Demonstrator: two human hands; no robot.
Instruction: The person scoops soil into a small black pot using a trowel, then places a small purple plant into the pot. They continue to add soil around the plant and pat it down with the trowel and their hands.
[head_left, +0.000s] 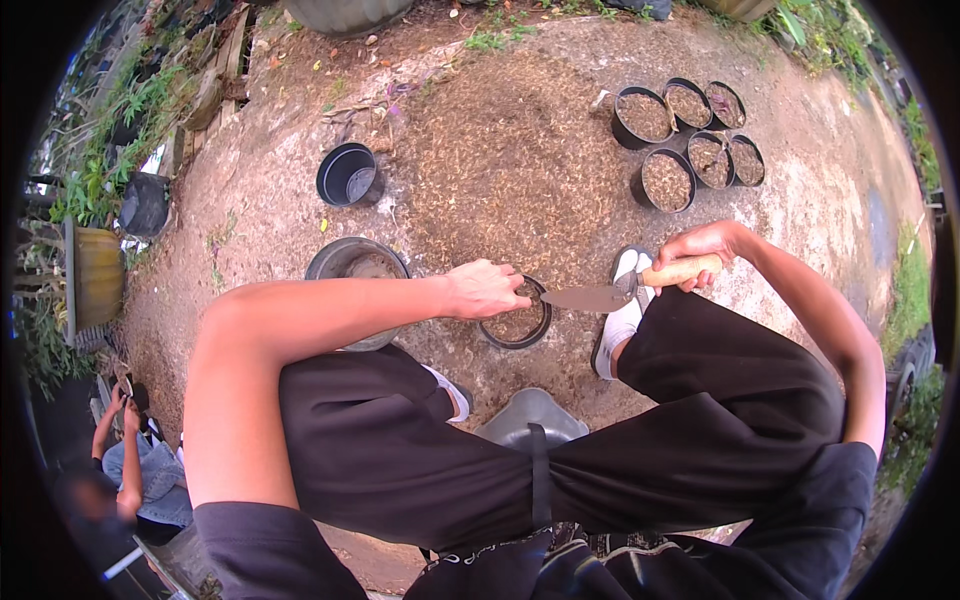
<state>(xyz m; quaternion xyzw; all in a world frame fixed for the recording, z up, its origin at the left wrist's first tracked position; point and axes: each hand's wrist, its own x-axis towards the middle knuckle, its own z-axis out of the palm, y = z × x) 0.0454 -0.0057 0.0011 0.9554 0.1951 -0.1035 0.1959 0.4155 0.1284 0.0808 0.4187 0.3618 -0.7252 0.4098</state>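
My left hand (484, 291) reaches over the left rim of a small black plastic plant pot (531, 342) that stands on the ground between my feet. Its fingers are bent at that rim, and they partly hide it. Soil mix shows inside the pot. In my right hand (699, 244) is the wooden handle of a trowel (589, 298). The trowel's pointed metal blade is turned left, its tip at the right rim of the pot. Beyond my left forearm, and partly covered by it, sits a wider grey bucket (319, 262).
Loose soil mix (510, 150) is spread ahead of me. Several filled black pots (666, 182) stand at the upper right; one pot without soil (349, 176) stands left. A grey plastic stool (532, 412) shows below me. Another person (150, 472) sits at the lower left.
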